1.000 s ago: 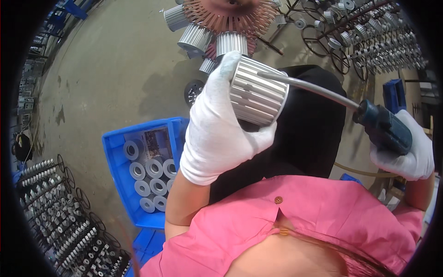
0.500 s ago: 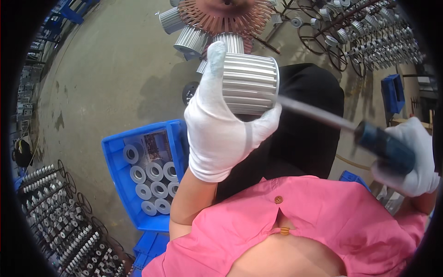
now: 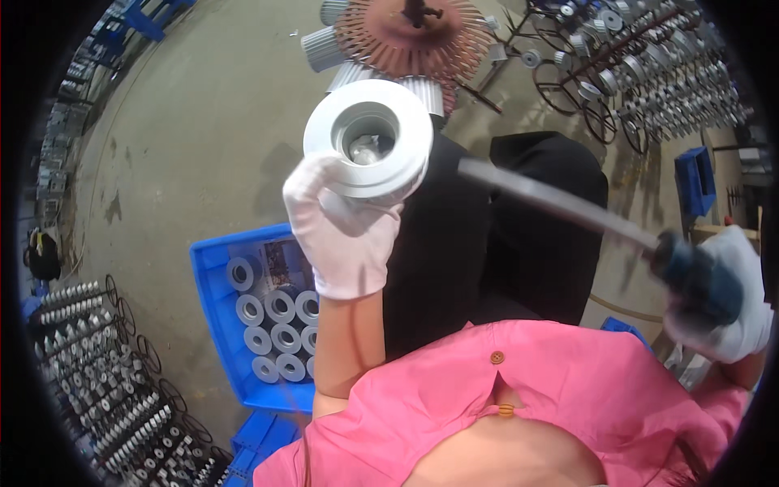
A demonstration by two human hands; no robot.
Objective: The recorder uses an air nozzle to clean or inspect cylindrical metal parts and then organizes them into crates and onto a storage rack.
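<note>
My left hand (image 3: pixel 345 235), in a white glove, is closed around a silver metal toothed pulley (image 3: pixel 410 130). Its ringed end faces up, and a round bore opens in the middle with something whitish showing inside. My right hand (image 3: pixel 722 300), also gloved in white, grips a file-like tool (image 3: pixel 560 203) with a dark teal handle and a long flat metal blade. Motion smears the blade, so its exact kind is hard to make out. The tip points toward the pulley but stays apart from it, to its right.
A blue crate (image 3: pixel 219 316) holding several ringed metal parts stands at left. Ahead, a slotted rust-red disc (image 3: pixel 414 40) carries ribbed cylinders around its rim. Racks of small metal parts (image 3: pixel 122 381) stand at lower left and upper right (image 3: pixel 657 89). Another blue bin (image 3: pixel 695 183) is at right.
My left hand has turned the pulley from lying sideways to ringed end up, shifting it left. The tool in my right hand has moved slightly right and down, its tip now farther from the pulley.
</note>
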